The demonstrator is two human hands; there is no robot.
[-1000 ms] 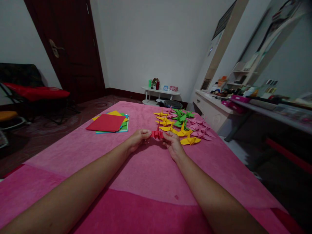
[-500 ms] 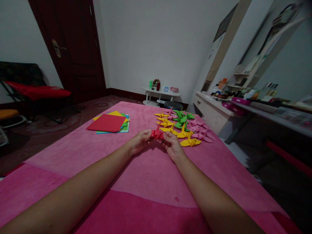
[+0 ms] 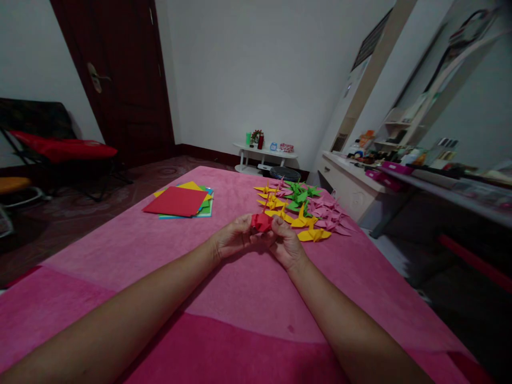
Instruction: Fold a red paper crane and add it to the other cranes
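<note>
A small red origami crane (image 3: 262, 222) is held just above the pink cloth, between my two hands. My left hand (image 3: 239, 234) pinches its left side, fingers partly underneath. On its right side, the thumb and fingers of my right hand (image 3: 285, 239) grip the paper. A thin red point of the crane sticks up behind the body. Just beyond my right hand lie several yellow paper cranes (image 3: 314, 234), with green cranes (image 3: 298, 196) and pink cranes (image 3: 330, 213) farther back and to the right.
A stack of coloured paper with a red sheet (image 3: 176, 201) on top lies left on the pink cloth (image 3: 132, 250). Beyond the table stands a low white shelf (image 3: 264, 151) with small items. A cluttered dresser (image 3: 352, 178) is at right, a red-covered chair (image 3: 66, 149) at left.
The red crane and my hands have shifted slightly right. My left fingers have slid further under the crane, and its red body now shows less stretched between the hands.
</note>
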